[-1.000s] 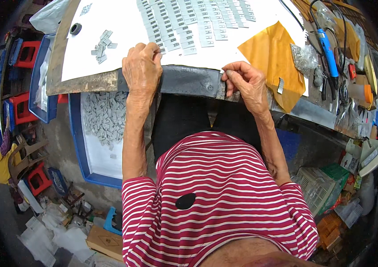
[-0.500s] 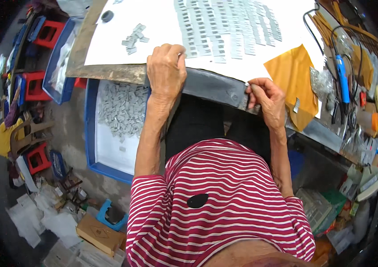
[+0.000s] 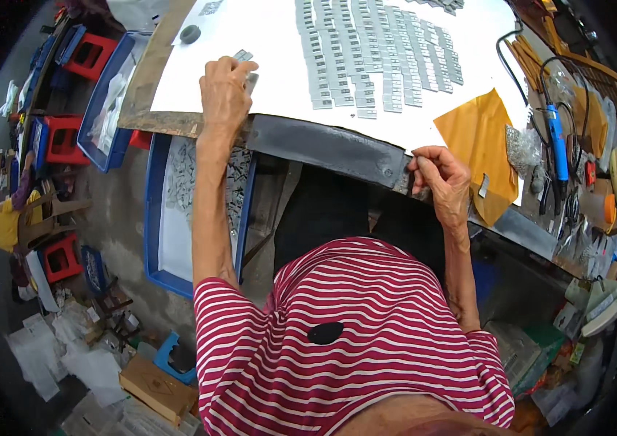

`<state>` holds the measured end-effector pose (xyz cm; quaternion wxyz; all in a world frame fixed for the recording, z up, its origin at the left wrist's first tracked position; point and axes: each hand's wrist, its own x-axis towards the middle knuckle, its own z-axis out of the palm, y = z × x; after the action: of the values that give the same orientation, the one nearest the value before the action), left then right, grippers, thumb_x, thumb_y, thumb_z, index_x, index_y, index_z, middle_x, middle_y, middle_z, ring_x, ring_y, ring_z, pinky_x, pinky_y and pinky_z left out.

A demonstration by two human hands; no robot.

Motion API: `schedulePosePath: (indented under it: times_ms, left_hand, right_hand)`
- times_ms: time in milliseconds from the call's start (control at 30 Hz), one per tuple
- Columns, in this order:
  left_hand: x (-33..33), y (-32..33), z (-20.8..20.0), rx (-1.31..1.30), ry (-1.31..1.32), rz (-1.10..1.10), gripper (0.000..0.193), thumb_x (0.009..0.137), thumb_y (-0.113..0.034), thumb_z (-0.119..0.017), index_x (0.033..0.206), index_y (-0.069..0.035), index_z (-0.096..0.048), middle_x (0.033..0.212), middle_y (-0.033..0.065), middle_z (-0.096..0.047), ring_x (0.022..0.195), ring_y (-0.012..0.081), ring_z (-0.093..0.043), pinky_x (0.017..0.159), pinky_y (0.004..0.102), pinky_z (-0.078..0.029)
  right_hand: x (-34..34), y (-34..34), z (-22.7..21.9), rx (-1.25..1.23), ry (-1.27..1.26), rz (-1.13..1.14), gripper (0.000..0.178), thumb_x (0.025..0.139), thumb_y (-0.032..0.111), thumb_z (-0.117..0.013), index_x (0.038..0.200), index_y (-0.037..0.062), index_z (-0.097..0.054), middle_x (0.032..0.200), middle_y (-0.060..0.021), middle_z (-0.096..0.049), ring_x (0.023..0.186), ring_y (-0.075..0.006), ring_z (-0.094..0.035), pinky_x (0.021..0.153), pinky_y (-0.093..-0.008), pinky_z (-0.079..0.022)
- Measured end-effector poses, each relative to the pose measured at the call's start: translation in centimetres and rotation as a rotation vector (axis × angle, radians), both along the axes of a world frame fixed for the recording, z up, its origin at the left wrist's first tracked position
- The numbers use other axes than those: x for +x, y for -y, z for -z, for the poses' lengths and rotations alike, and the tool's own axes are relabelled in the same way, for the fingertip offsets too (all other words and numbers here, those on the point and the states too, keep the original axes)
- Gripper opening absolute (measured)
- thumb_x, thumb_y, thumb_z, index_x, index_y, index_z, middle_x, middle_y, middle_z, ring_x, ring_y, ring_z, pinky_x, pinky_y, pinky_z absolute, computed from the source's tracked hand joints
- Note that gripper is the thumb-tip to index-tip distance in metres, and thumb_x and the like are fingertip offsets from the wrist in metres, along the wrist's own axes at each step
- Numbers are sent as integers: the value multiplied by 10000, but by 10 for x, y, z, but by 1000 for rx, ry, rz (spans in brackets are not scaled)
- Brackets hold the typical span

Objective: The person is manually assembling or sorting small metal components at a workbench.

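Bending over loose grey pieces (image 3: pixel 244 55): one left hand (image 3: pixel 225 94), fingers curled close together; whether they pinch a piece cannot be told. One right hand (image 3: pixel 441 182), at the table's near edge, thumb and forefinger drawn together; anything between them too small to tell. Beneath the loose pieces, one white sheet (image 3: pixel 272 36). On it, right of the left hand, grey rectangular pieces in columns (image 3: pixel 393 91); farther left, one dark ring-shaped item (image 3: pixel 189 35). Beside the right hand, one orange-brown envelope (image 3: pixel 472 134), a single grey piece (image 3: pixel 484 185) upon it. Farther right, one blue-handled tool (image 3: pixel 558 145). Below the tabletop, one blue tray (image 3: pixel 152 218) of grey pieces.
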<state>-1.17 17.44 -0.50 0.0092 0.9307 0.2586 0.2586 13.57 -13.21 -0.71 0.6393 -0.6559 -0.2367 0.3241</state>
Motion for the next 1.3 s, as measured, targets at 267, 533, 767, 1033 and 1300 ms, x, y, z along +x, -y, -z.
schedulePosePath:
  times_ms: [267,533,767,1033,1300]
  left_hand:
    - [-3,-41,23,65,-113,199,205,660,-34,-618,842,-128,-626,883,95,-582,869,300,-527,756,389,-438]
    - [4,-15,6,-114,-125,275,163,676,-6,-636,811,-32,-550,782,91,-553,789,273,-493,705,375,-406]
    - [1,15,2,-500,196,102,100,795,-19,-568,889,14,-564,809,89,-586,772,161,-542,710,253,-424]
    - [5,65,-17,-982,538,85,199,810,-93,-629,986,0,-614,833,39,-604,747,96,-536,645,205,-413]
    - [10,111,-26,-1223,612,140,164,806,-77,-631,931,16,-580,723,44,-566,614,94,-500,567,199,-400]
  right_hand:
    - [-3,18,-16,-28,-4,-20,133,847,16,-507,938,-60,-567,738,-86,-591,541,-86,-515,480,-211,-454]
    - [5,58,-32,-16,45,69,136,843,3,-507,947,-51,-576,746,-72,-590,566,-68,-522,494,-196,-461]
    - [58,94,-16,-223,474,412,118,840,46,-529,907,-27,-594,644,-3,-553,496,-28,-470,436,-170,-362]
    - [80,107,5,-392,853,207,131,820,80,-558,903,-17,-591,755,-32,-543,635,-78,-509,537,-228,-404]
    - [88,107,5,-337,1122,27,107,786,21,-554,887,-14,-557,783,-106,-545,650,-232,-543,580,-302,-433]
